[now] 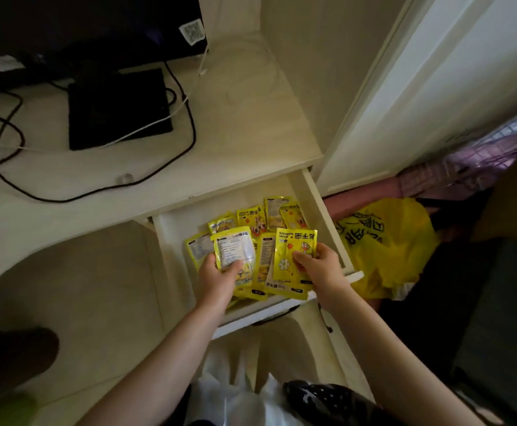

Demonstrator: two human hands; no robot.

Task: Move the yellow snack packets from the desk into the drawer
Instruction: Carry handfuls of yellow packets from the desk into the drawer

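Note:
The pale drawer [324, 210] under the desk stands pulled out, with several yellow snack packets [260, 218] lying inside it. My left hand [217, 279] holds one packet [235, 249] with its white printed back facing up, over the drawer's left half. My right hand [320, 262] pinches another yellow packet [291, 250] by its right edge, front side up, over the drawer's right half. Both held packets hover just above the pile. No yellow packet shows on the desk top [235, 133].
A black flat device [118, 109] and tangled black and white cables [183, 124] lie on the desk under a monitor. A yellow plastic bag [389, 241] sits on the floor right of the drawer. A white wardrobe door [420, 87] stands at the right.

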